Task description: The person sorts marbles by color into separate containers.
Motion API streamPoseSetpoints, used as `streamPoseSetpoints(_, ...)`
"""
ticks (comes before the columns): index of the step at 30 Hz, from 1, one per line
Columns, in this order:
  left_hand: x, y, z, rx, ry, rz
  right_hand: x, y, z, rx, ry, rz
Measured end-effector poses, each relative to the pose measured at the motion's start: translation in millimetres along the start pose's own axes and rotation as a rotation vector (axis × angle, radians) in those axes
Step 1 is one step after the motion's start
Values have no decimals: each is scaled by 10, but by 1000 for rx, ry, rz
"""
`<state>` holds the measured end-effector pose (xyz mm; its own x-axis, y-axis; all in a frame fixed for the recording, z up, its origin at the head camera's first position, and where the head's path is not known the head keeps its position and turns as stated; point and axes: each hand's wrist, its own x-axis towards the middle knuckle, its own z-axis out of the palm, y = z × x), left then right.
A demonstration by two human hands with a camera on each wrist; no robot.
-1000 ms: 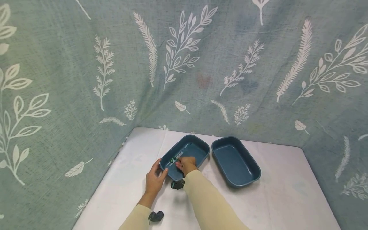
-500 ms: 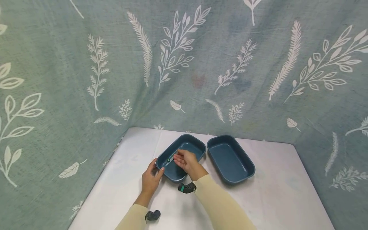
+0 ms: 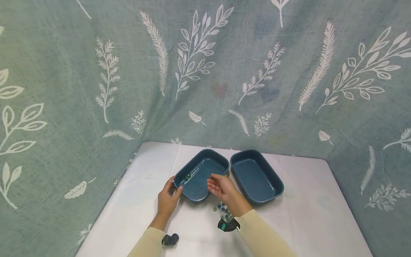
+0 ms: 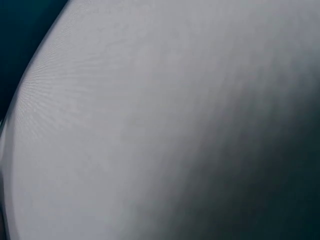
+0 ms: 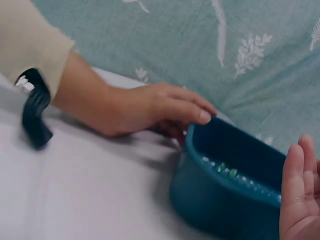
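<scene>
No text, label, brand or number can be read on the blue tub (image 3: 197, 186) at the left hand (image 3: 168, 200) or the second tub (image 3: 258, 178) beside the right hand (image 3: 227, 190).

White-covered table (image 3: 305, 214) — blue tub (image 3: 203, 185), second tub (image 3: 258, 178) beside it, small marbles (image 3: 226, 216) loose

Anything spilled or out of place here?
Possibly: loose marbles lie on the white table, outside the left bin, while some green ones sit inside it. Can't tell whether they spilled or were put there.
</scene>
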<state>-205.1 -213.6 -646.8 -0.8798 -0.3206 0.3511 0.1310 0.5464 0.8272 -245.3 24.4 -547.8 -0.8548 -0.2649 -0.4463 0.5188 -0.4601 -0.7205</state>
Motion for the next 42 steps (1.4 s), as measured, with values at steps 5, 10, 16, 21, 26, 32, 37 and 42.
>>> streamPoseSetpoints(5, -25, -3, 13, -9, -25, -18, -192, 68, -294, 0, -22, 13)
streamPoseSetpoints(10, -5, 1, 2, -20, -20, 6, -365, 104, -574, -27, -5, -20)
streamPoseSetpoints(16, 9, 18, -10, -22, -28, -3, -509, 165, -860, -144, 26, -44)
streamPoseSetpoints(21, 2, 26, -16, -33, -29, -13, -575, 229, -1007, -240, 48, -49)
streamPoseSetpoints(26, 7, 6, -7, -25, -31, -20, -621, 330, -1113, -352, 90, -65)
streamPoseSetpoints(32, 8, -6, 2, -16, -35, -25, -635, 435, -1183, -479, 144, -77)
streamPoseSetpoints(37, 13, -24, 16, -20, -35, -26, -637, 490, -1174, -563, 175, -88)
streamPoseSetpoints(42, 17, -58, 24, -14, -31, -25, -640, 524, -1152, -645, 201, -103)
